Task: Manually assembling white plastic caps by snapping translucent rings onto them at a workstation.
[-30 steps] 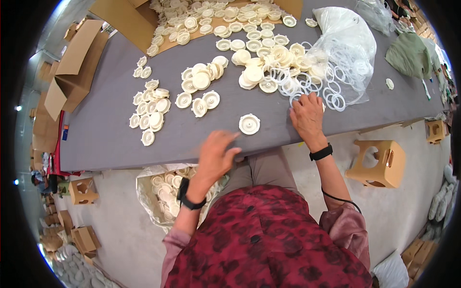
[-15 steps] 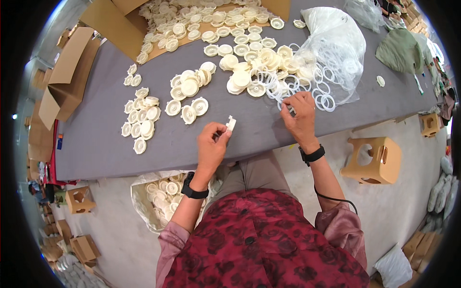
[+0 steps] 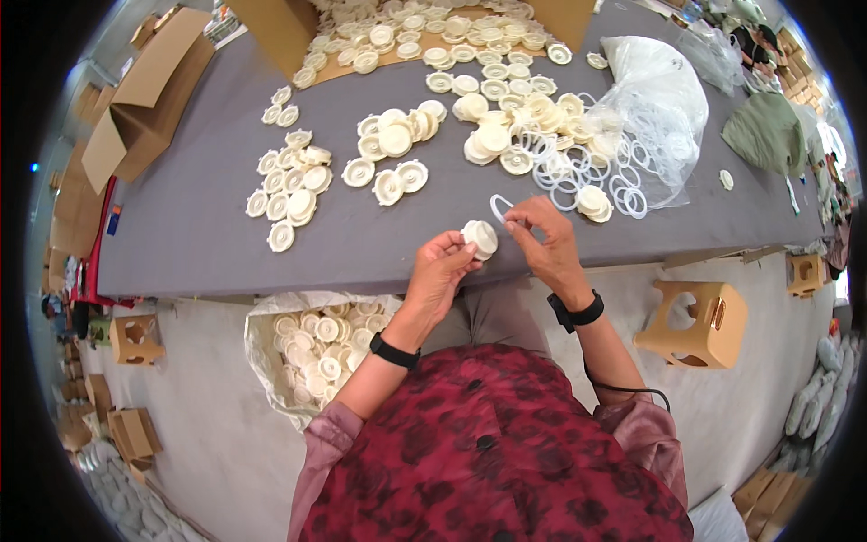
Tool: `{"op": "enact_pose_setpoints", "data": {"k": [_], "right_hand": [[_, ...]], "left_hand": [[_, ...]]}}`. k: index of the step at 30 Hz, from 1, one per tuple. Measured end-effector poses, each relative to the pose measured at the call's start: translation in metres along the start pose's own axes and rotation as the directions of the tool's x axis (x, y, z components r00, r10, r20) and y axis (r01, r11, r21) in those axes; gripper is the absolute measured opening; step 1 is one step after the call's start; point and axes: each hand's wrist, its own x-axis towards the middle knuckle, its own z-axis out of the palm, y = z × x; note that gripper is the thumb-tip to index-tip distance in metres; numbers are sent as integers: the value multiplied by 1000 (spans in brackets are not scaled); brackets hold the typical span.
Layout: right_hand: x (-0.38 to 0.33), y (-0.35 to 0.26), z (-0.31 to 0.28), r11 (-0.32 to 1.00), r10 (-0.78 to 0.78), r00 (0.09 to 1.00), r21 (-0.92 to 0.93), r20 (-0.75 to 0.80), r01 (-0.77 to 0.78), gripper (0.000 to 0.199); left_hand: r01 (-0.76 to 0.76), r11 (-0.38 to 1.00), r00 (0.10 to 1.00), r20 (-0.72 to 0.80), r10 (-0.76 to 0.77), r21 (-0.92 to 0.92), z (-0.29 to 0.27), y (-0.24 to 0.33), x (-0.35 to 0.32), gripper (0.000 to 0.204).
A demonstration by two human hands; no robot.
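Note:
My left hand (image 3: 442, 268) holds a round cream plastic cap (image 3: 480, 238) just above the front edge of the grey table (image 3: 199, 235). My right hand (image 3: 546, 239) pinches a thin white ring (image 3: 499, 208) beside the cap, almost touching it. Behind my hands lies a pile of cream caps (image 3: 506, 135) mixed with loose white rings (image 3: 578, 172), spilling from a clear plastic bag (image 3: 664, 99). Both wrists wear black bands.
More cream caps lie in clusters at the left (image 3: 291, 185) and middle (image 3: 393, 149) of the table. A cardboard box (image 3: 397, 36) of caps stands at the back. A bag of caps (image 3: 316, 348) sits on the floor below. A tan stool (image 3: 695, 316) stands at the right.
My left hand picked a cap off the table and lifted it. My right hand left the ring pile with one ring and came toward the cap.

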Motion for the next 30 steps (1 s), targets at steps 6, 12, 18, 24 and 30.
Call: {"op": "enact_pose_setpoints", "data": {"k": [6, 12, 18, 24, 30], "right_hand": [[-13, -22, 26, 920, -339, 937, -177, 88, 350, 18], [-16, -30, 32, 850, -400, 902, -303, 163, 432, 20], [-23, -21, 38, 903, -372, 928, -228, 3, 363, 17], [-32, -19, 36, 986, -160, 986, -55, -53, 157, 15], [-36, -19, 46, 808, 336, 941, 526, -44, -264, 5]], "left_hand": [[-39, 984, 999, 4, 40, -172, 4, 1, -6, 11], [-103, 982, 995, 1, 105, -158, 2, -5, -13, 14], [-100, 965, 995, -7, 101, -241, -11, -11, -11, 12], [-68, 940, 997, 3, 73, -336, -11, -14, -15, 12], [-93, 931, 988, 85, 131, -352, -17, -22, -16, 19]]}}
